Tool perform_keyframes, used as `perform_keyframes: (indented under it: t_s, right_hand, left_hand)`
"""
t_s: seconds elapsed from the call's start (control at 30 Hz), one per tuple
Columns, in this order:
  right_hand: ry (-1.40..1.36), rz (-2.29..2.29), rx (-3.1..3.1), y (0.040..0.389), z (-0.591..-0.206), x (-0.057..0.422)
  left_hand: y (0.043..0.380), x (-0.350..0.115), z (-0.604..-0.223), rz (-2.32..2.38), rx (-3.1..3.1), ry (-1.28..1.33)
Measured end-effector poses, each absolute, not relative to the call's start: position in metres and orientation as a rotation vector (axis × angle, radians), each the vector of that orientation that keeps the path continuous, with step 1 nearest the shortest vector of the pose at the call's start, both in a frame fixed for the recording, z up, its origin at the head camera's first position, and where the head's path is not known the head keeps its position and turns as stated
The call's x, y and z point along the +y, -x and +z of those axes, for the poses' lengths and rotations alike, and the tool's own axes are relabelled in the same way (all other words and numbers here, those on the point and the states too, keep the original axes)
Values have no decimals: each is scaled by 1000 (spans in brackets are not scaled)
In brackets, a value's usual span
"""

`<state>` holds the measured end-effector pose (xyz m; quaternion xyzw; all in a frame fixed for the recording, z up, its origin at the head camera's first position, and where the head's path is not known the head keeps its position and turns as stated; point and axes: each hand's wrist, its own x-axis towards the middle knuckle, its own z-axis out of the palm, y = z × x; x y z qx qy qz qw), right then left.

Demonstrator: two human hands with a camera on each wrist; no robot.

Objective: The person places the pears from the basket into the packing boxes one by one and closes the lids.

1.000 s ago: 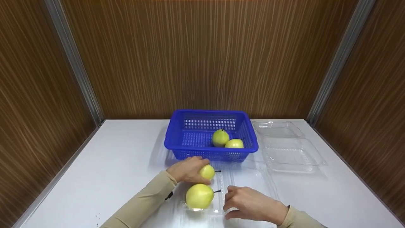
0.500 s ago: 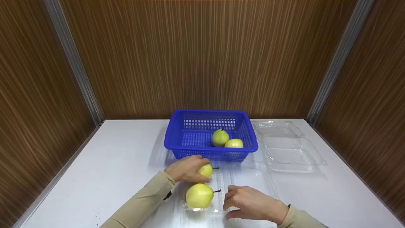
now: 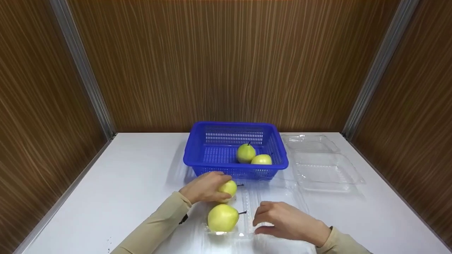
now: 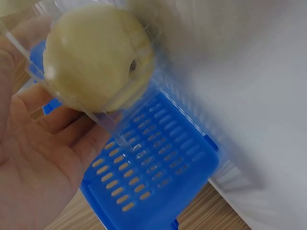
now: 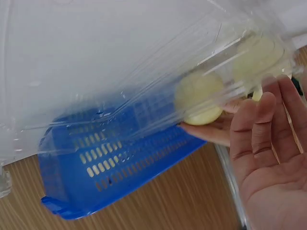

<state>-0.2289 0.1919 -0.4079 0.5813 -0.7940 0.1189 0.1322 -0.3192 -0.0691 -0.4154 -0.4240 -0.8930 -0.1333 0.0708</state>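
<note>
My left hand (image 3: 204,187) grips a yellow-green pear (image 3: 229,188) by its far and near sides, over a clear plastic clamshell box (image 3: 246,199). In the left wrist view the same pear (image 4: 96,57) shows through the box's transparent wall. A second pear (image 3: 222,218) lies nearer the front in that box, its dark stem pointing right. To the right of both pears, my right hand (image 3: 289,224) hovers near the box's lid half with loosely bent fingers. The right wrist view shows nothing in that hand's palm (image 5: 273,196).
A blue slotted plastic basket (image 3: 235,165) stands behind the box. It holds a greener pear (image 3: 246,153) and a yellow pear (image 3: 261,159). Another open clear clamshell box (image 3: 326,173) lies at the back right. Wood-patterned panels (image 3: 226,70) enclose the white table (image 3: 141,165).
My left hand has shifted slightly back and left with the pear. My right hand has moved a little right and back. The basket and the front pear have stayed put.
</note>
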Motion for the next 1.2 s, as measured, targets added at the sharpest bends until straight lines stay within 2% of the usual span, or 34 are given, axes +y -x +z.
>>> perform_keyframes:
  t_s: [0.27,0.73,1.0,1.2]
  right_hand:
    - [-1549,406,-2437,241,-410,221]
    - [-959,510,-2788,263,-424,283]
    - [-716,499,-2848,273,-431,297]
    - [-604,664,-2959,275,-430,298]
  left_hand:
    - [318,-83,-412,-437,-2673,1205]
    - [317,-100,-417,-484,-2566,1102]
    - [318,-105,-422,-492,-2536,1022]
    - [319,-106,-424,-558,-2522,1033]
